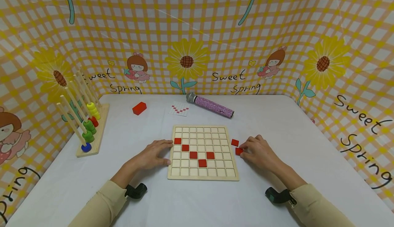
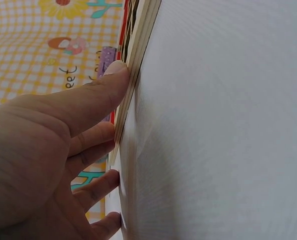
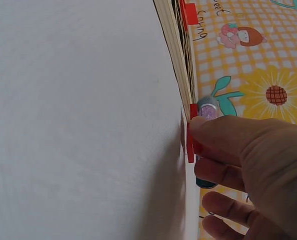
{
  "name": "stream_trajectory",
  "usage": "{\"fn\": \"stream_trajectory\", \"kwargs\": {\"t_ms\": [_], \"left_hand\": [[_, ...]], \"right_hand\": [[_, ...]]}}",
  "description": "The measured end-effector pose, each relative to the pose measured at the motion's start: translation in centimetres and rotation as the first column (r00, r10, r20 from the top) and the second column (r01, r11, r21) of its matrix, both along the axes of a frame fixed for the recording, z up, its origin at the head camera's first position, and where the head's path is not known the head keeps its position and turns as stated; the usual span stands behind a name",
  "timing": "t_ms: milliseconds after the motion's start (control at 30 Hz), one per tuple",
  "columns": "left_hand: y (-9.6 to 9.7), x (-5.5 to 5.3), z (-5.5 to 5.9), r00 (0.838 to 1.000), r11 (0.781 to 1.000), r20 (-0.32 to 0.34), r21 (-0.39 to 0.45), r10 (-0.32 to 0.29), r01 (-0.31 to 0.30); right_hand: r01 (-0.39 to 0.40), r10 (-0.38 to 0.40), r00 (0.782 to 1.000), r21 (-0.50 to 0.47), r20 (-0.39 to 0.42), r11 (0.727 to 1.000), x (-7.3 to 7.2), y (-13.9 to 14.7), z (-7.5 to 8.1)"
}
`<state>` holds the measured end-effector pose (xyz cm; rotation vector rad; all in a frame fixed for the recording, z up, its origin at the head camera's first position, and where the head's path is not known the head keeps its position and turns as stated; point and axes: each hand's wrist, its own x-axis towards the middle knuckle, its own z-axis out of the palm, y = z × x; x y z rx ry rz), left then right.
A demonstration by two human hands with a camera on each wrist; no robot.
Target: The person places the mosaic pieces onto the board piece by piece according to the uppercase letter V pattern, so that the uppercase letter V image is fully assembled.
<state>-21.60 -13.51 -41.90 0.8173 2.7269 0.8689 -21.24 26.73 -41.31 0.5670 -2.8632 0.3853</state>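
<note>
A wooden grid board (image 1: 203,178) lies on the table with several red square tiles in its cells, among them one tile (image 1: 202,163) at the lowest point of a slanting row. My left hand (image 1: 153,155) rests at the board's left edge, thumb and fingertips against the wooden side (image 2: 138,55), fingers loosely extended. Just off the board's right side, my right hand (image 1: 258,152) pinches a red tile (image 1: 238,151) between thumb and fingers. The right wrist view has this tile (image 3: 190,147) tilted on edge under the thumb. A second loose tile (image 1: 235,142) lies right behind it.
Behind the board lie a small pattern card (image 1: 179,109) with a red zigzag, a glittery purple microphone (image 1: 212,106) and a red block (image 1: 139,108). A wooden peg stand (image 1: 103,124) with coloured beads is at the left. Patterned cloth (image 1: 184,25) surrounds the table.
</note>
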Motion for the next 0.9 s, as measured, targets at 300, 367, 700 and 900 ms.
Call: {"fn": "stream_trajectory", "kwargs": {"t_ms": [300, 367, 700, 900], "left_hand": [[0.1, 0.0, 0.0, 1.0, 1.0, 0.007, -0.003, 0.011, -0.011], [0.1, 0.0, -0.1, 1.0, 1.0, 0.003, 0.0, 0.006, -0.006], [0.0, 0.0, -0.2, 1.0, 1.0, -0.006, 0.01, -0.006, 0.006], [0.0, -0.1, -0.2, 1.0, 1.0, 0.001, 0.008, 0.0, 0.0]], "right_hand": [[-0.038, 0.037, 0.999, -0.052, -0.017, 0.998, 0.5, -1.1, 0.9], [-0.049, 0.049, 0.999, -0.061, -0.013, 0.997, 0.5, -1.6, 1.1], [-0.095, 0.094, 0.995, -0.071, -0.023, 0.993, 0.0, -3.8, 1.3], [-0.125, 0.123, 0.992, -0.086, -0.023, 0.988, -0.5, -4.7, 1.3]]}}
